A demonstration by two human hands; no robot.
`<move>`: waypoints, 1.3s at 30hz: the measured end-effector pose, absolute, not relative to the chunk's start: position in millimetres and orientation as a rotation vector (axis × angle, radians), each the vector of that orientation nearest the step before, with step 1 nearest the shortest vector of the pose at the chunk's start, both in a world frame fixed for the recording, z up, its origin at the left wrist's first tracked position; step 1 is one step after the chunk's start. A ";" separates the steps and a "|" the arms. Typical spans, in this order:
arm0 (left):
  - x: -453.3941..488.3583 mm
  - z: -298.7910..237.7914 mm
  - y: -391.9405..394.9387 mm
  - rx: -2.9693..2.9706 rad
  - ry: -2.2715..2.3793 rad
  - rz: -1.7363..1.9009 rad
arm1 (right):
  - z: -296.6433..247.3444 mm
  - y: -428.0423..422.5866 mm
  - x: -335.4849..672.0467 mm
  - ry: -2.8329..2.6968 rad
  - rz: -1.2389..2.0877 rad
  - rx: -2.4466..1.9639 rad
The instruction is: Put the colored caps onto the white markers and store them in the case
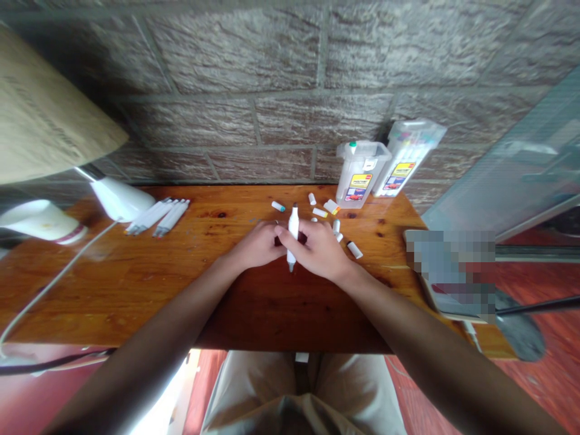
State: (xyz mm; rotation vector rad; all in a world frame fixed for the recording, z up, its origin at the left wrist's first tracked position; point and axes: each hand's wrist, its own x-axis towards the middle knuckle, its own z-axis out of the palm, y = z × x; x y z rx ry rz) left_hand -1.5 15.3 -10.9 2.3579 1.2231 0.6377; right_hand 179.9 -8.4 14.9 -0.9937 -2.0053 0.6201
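A white marker (pixel 293 222) with dark ends stands nearly upright between my hands, over the middle of the wooden table. My right hand (pixel 325 249) is closed on it, the thumb lying across the barrel. My left hand (pixel 259 245) is also closed, its curled fingers meeting the right hand beside the marker. What the left fingers hold, if anything, is hidden. Just beyond and to the right of my hands lie several loose white caps, among them one with a blue end (pixel 278 206), a yellow-ended one (pixel 319 212) and a dark-ended one (pixel 354 249).
Several markers (pixel 158 216) lie grouped at the left, by the white lamp base (pixel 120 196). A paper cup (pixel 43 222) stands farther left, near a white cable (pixel 58 284). Two clear marker boxes (pixel 360 172) stand against the brick wall. A blurred-out flat device (pixel 448 275) lies at the right edge.
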 end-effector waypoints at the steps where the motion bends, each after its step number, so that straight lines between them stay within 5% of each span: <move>1: -1.5 -10.6 15.3 2.360 1.227 0.638 | 15.1 -8.4 179.9 -2.005 0.622 -0.991; 18: -2.4 -16.6 17.6 2.417 1.168 0.727 | 20.2 -7.8 181.7 -1.906 0.668 -0.974; 29: 8.6 -3.4 8.1 2.207 1.084 0.838 | 22.1 9.2 182.2 -1.073 1.532 -0.934; 39: 13.1 2.6 0.1 1.996 1.104 1.058 | 26.1 5.5 180.4 -0.976 1.706 -0.906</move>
